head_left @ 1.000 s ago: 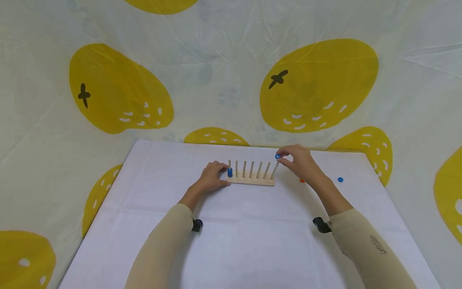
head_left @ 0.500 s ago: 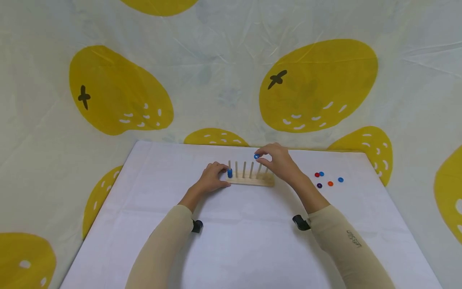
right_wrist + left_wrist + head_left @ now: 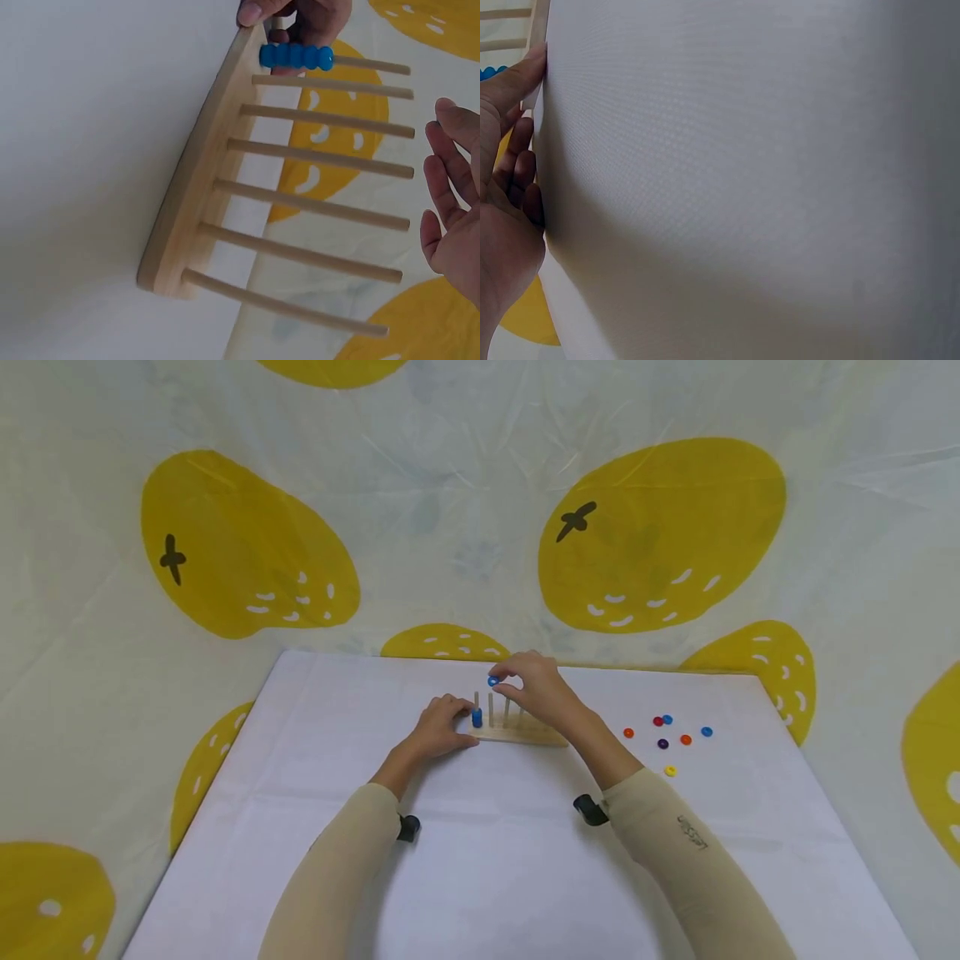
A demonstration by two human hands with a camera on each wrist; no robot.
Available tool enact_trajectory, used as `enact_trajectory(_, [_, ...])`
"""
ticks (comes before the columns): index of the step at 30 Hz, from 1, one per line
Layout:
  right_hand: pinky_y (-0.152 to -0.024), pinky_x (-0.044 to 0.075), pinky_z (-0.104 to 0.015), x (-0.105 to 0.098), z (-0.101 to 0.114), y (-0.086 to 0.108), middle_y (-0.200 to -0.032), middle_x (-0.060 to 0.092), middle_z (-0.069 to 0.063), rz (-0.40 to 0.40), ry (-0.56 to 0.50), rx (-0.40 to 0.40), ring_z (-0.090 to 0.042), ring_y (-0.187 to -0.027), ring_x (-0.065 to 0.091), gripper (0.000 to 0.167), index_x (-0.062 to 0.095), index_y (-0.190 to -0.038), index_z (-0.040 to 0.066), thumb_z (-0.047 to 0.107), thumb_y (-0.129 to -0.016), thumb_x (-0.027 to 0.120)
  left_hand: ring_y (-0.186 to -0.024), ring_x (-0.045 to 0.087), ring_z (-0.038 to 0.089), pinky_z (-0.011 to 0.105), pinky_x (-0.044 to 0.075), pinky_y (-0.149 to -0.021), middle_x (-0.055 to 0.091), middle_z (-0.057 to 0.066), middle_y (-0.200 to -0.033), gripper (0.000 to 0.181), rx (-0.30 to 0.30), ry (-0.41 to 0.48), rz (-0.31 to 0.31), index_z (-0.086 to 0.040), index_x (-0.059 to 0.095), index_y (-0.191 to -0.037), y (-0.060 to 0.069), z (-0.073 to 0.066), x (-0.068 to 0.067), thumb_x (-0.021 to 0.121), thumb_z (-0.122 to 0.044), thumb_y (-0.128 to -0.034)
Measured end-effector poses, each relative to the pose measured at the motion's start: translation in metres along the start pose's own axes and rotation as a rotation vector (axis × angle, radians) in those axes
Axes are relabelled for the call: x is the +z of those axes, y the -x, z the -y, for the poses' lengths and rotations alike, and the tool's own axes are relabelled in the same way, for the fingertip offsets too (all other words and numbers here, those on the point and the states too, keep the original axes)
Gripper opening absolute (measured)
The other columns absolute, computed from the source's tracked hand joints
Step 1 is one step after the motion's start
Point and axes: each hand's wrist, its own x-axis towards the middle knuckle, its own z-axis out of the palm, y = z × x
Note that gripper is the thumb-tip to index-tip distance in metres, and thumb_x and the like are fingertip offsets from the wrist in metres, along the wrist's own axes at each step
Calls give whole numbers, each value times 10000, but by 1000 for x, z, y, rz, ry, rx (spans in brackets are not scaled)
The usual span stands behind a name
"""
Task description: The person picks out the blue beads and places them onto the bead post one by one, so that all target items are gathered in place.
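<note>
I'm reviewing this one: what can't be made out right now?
Head view: the rightmost pegs of the wooden rack, hidden by the right hand.
Head view: lettering on the right sleeve, too small to read.
Left wrist view: most of the blue bead stack, cut off by the left edge.
Right wrist view: the pinched blue bead, apparently behind the fingers.

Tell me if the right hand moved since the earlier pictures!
Yes, to the left. In the head view, the right hand was at the right end of the wooden rack; now it holds a blue bead up near the left end.
</note>
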Motion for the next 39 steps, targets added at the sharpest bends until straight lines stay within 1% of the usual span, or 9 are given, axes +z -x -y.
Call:
enact_trajectory(6, [-995, 446, -540, 10, 6, -9, -1050, 780, -15, 27, 19, -36, -242, -1035, 640, 207, 777, -1131, 126, 199, -938, 776, -1163, 481, 243, 436, 401, -1064, 592, 39, -1230, 609, 3, 5, -5, -152, 629, -1363, 0, 0, 0, 867, -357, -842])
enact_trajectory(10, [-993, 461, -524, 16, 9, -12, -1044, 782, -22, 32, 36, -69, -241, -1036, 656, 211, 779, -1119, 115, 205, -929, 786, -1154, 483, 242, 432, 406, -1056, 591, 39, -1214, 608, 2, 19, -5, -144, 632, -1360, 1, 0, 0, 869, -351, -840])
enact_trajectory(14, [-991, 468, -517, 20, 11, -13, -1042, 783, -24, 40, 38, -83, -237, -1036, 665, 209, 781, -1109, 111, 196, -919, 795, -1144, 487, 244, 436, 410, -1053, 593, 39, -1200, 607, 3, 31, -5, -138, 634, -1358, 1, 0, -1, 870, -346, -839])
enact_trajectory(19, [-973, 464, -554, 22, 12, -13, -1020, 779, -18, 45, 41, -66, -237, -1025, 671, 202, 782, -1102, 121, 179, -910, 804, -1137, 491, 248, 439, 410, -1049, 595, 41, -1193, 598, 12, 39, -10, -133, 641, -1344, 2, -1, -2, 875, -340, -835])
enact_trajectory(23, [-963, 456, -577, 23, 12, -13, -1016, 777, -9, 53, 64, -50, -240, -1034, 662, 203, 780, -1102, 134, 215, -917, 798, -1124, 492, 243, 433, 415, -1034, 596, 38, -1188, 591, 13, 33, -15, -136, 642, -1338, 1, -1, -1, 874, -341, -835])
enact_trajectory(27, [-937, 453, -559, 23, 11, -11, -1016, 774, 4, 71, 81, -26, -234, -1033, 642, 203, 780, -1101, 148, 249, -925, 790, -1130, 491, 246, 434, 418, -1036, 598, 39, -1193, 593, 6, 45, -13, -141, 641, -1342, 2, -2, -1, 877, -335, -833])
enact_trajectory(31, [-909, 447, -531, 24, 11, -11, -1007, 767, 11, 80, 76, -7, -223, -1018, 635, 194, 781, -1098, 157, 249, -927, 788, -1138, 491, 253, 439, 416, -1039, 598, 44, -1195, 592, 4, 52, -15, -141, 642, -1341, 2, -3, -1, 880, -326, -831])
enact_trajectory(39, [-917, 448, -544, 26, 9, -11, -1006, 769, 16, 72, 79, -9, -220, -1015, 645, 197, 778, -1098, 158, 257, -928, 785, -1126, 495, 254, 437, 423, -1015, 598, 52, -1193, 590, 8, 32, -19, -136, 644, -1338, 2, -3, -1, 876, -333, -833])
